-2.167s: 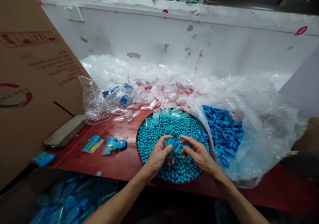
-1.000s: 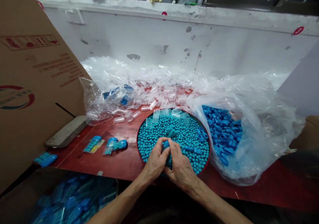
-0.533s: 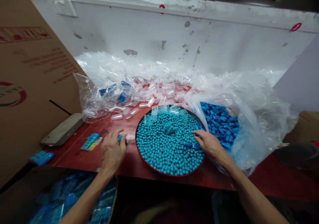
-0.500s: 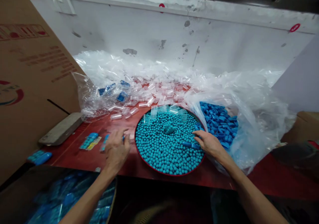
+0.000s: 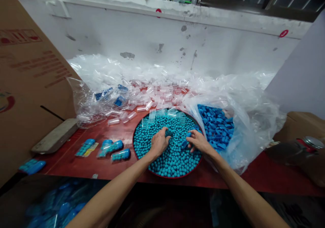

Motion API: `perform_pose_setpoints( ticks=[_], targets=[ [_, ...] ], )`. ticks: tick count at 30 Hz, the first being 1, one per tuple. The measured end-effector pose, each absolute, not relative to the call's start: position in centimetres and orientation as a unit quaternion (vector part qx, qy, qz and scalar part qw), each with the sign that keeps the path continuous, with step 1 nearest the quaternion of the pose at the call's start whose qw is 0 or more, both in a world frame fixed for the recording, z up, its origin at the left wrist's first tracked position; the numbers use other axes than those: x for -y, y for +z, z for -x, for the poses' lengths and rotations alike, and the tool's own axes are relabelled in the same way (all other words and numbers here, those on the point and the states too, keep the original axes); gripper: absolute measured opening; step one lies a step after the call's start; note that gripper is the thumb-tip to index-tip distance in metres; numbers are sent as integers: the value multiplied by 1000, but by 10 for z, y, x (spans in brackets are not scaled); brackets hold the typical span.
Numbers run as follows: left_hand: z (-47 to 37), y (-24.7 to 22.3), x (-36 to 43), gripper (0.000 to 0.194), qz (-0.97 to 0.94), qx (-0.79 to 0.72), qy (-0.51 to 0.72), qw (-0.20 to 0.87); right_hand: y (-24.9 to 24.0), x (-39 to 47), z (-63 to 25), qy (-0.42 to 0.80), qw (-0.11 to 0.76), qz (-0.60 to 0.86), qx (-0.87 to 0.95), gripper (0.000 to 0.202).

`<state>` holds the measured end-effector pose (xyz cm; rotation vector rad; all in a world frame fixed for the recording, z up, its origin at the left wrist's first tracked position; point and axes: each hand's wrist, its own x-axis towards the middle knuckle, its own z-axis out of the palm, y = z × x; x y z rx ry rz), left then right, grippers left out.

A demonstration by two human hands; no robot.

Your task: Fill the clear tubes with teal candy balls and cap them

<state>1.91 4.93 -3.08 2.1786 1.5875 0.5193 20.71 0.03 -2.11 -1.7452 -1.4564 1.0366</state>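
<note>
A round tray (image 5: 175, 177) with a red rim is full of small teal beads (image 5: 166, 168). Over its middle my left hand (image 5: 159, 142) has its fingers bent together at a dark teal lump (image 5: 169, 132), whose kind I cannot make out. At the tray's right side my right hand (image 5: 198, 142) pinches a small blue cap (image 5: 188, 135) between thumb and fingers. Just below those fingers another blue piece (image 5: 184, 144) rests on the beads. Several bead-filled clear packs with blue caps, among them one pack (image 5: 121, 155), lie on the red table left of the tray.
Clear plastic bags and loose clear tubes (image 5: 162, 94) cover the back of the table. An open bag of blue caps (image 5: 218, 126) stands right. At left are a cardboard box (image 5: 30, 69) and a grey bar (image 5: 54, 136); filled packs (image 5: 56, 204) lie below the edge.
My left hand has moved right from the table packs to the tray's middle, uncovering a pack beside the others. My right hand has shifted slightly inward over the beads. The view has moved a little.
</note>
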Motion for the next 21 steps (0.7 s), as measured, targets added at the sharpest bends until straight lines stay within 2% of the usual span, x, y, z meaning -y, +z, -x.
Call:
perform_pose_setpoints(
  ticks=[4,7,10,14,21],
  targets=[
    [-26,-31,-50,26,-777,-575,169,192,-15,11,-215,150,193,729,639,42],
    [-28,-30,-51,23,-778,-576,163,188,-9,11,-214,29,88,663,743,39],
    [-26,-30,-52,23,-783,-571,166,182,-10,3,-207,18,17,575,817,29],
    [-21,-31,-54,19,-793,-540,194,204,-13,-6,-200,13,-4,570,822,14],
    [-14,-28,-56,14,-789,-500,222,280,-13,-8,-191,14,-23,634,773,17]
  ],
)
